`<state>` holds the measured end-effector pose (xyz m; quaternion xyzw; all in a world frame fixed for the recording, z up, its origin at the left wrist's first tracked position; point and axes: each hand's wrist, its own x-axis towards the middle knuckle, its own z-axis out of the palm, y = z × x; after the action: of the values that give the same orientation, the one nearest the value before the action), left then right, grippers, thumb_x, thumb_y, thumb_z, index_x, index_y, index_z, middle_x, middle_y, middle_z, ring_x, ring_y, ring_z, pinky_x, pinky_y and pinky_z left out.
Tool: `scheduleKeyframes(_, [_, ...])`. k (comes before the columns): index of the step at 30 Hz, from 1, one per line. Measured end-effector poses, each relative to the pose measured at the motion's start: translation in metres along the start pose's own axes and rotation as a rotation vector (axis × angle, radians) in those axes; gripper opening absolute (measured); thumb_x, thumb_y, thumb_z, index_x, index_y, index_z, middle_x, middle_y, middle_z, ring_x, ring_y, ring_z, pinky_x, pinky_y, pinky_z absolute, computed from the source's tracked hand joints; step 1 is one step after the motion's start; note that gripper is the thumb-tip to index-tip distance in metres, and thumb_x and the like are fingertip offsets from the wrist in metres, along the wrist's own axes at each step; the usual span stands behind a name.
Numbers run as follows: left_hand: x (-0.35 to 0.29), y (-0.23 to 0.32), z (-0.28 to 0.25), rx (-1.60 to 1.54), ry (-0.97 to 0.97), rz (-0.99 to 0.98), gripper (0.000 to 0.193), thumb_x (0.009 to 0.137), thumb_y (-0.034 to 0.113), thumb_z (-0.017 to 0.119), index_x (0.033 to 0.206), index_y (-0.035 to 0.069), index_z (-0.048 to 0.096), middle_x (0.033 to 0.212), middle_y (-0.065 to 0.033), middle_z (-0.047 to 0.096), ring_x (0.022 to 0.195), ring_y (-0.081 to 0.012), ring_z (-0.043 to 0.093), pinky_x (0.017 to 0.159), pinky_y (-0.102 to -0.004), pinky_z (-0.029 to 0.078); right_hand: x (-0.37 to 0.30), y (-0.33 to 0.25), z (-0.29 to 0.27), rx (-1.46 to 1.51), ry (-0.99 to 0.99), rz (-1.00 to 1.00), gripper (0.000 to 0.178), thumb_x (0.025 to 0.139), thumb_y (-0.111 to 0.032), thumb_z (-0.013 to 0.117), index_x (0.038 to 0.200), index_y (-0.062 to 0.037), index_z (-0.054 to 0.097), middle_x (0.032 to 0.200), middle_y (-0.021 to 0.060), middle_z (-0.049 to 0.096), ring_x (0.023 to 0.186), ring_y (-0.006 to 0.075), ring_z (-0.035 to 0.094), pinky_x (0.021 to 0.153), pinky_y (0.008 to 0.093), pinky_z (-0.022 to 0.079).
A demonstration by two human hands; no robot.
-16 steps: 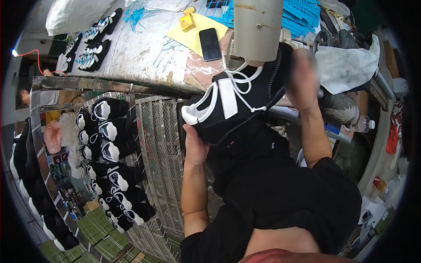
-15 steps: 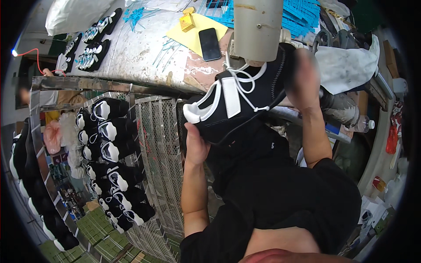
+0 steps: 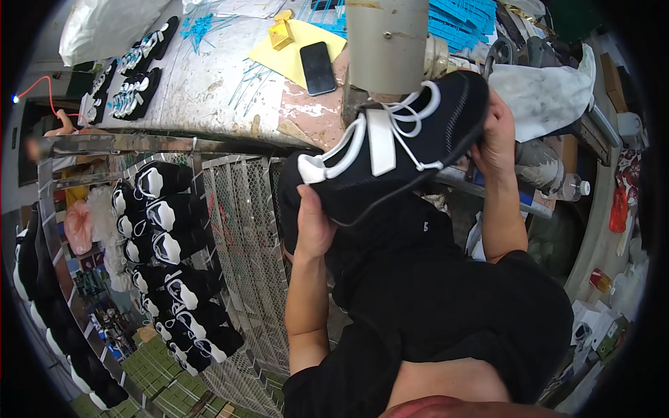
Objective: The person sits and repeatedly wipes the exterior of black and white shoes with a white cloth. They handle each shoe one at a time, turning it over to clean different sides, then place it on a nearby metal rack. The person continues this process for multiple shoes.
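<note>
A black shoe (image 3: 426,150) with white laces, a white side strip and a white heel patch is held between my two hands. My left hand (image 3: 317,226) grips its left end, with the thumb up near the white patch and the other fingers hidden beneath. Around the right end, my right hand (image 3: 496,136) is closed on the shoe's edge. Just behind the shoe stands the grey cylindrical post (image 3: 387,52) of a machine. The shoe's upper edge and white loops overlap the lower end of the post.
On the worn table, a black phone (image 3: 317,68) and small yellow box (image 3: 281,35) lie on yellow paper, near blue ties (image 3: 460,24). A rack (image 3: 244,230) of black-and-white shoes stands left. At right are a white cloth (image 3: 540,104) and plastic bottle (image 3: 573,188).
The shoe has shifted off the machine post's lower end and now sits in front of it. Both hands still hold the shoe. My right hand has turned slightly, and the whole view has shifted a little.
</note>
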<state>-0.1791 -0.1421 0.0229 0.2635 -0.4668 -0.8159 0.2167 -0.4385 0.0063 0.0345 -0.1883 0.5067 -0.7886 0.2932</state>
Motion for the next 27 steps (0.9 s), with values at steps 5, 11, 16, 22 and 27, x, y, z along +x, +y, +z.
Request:
scheduleKeyframes(5, [-0.010, 0.011, -0.001, -0.042, 0.071, -0.124, 0.108, 0.092, 0.082, 0.010, 0.119, -0.009, 0.062, 0.084, -0.0193, 0.070, 0.066, -0.0287, 0.068, 0.060, -0.0361, 0.055, 0.014, 0.010, 0.013, -0.107, -0.030, 0.038, 0.071, 0.087, -0.053, 0.074, 0.128, 0.0019, 0.058, 0.073, -0.0025, 0.062, 0.043, 0.0004, 0.045, 0.033, 0.0157, 0.028])
scheduleKeyframes(11, [-0.002, 0.029, -0.009, -0.082, 0.028, -0.081, 0.099, 0.099, 0.073, 0.011, 0.109, -0.007, 0.067, 0.084, -0.0157, 0.073, 0.063, -0.0229, 0.069, 0.054, -0.0303, 0.055, 0.026, 0.007, 0.034, -0.168, -0.051, 0.136, 0.048, 0.091, -0.036, 0.077, 0.120, -0.0017, 0.060, 0.063, 0.0004, 0.060, 0.042, 0.0029, 0.044, 0.037, 0.0189, 0.028])
scheduleKeyframes(16, [0.011, 0.038, -0.009, -0.012, 0.084, -0.106, 0.101, 0.097, 0.077, 0.013, 0.109, -0.007, 0.067, 0.082, -0.0158, 0.072, 0.059, -0.0227, 0.067, 0.053, -0.0302, 0.053, 0.021, 0.012, 0.034, -0.171, 0.012, 0.130, 0.048, 0.092, -0.035, 0.076, 0.121, -0.0005, 0.059, 0.063, 0.0010, 0.060, 0.041, 0.0035, 0.044, 0.036, 0.0199, 0.028])
scheduleKeyframes(22, [0.019, 0.028, 0.010, -0.007, 0.095, -0.040, 0.082, 0.103, 0.067, 0.023, 0.131, -0.003, 0.054, 0.097, -0.0165, 0.072, 0.078, -0.0249, 0.071, 0.068, -0.0331, 0.058, -0.019, 0.007, 0.000, -0.155, 0.149, 0.015, 0.063, 0.091, -0.038, 0.076, 0.133, 0.0010, 0.050, 0.063, -0.0018, 0.056, 0.043, 0.0027, 0.044, 0.035, 0.0186, 0.027])
scheduleKeyframes(27, [0.034, 0.016, 0.023, 0.110, -0.017, 0.095, 0.068, 0.108, 0.055, 0.030, 0.129, -0.005, 0.056, 0.112, -0.0129, 0.070, 0.103, -0.0180, 0.067, 0.093, -0.0319, 0.054, -0.046, -0.011, -0.033, -0.285, 0.233, -0.019, 0.097, 0.072, -0.062, 0.081, 0.135, 0.0032, 0.048, 0.064, -0.0060, 0.054, 0.040, 0.0003, 0.039, 0.034, 0.0178, 0.025])
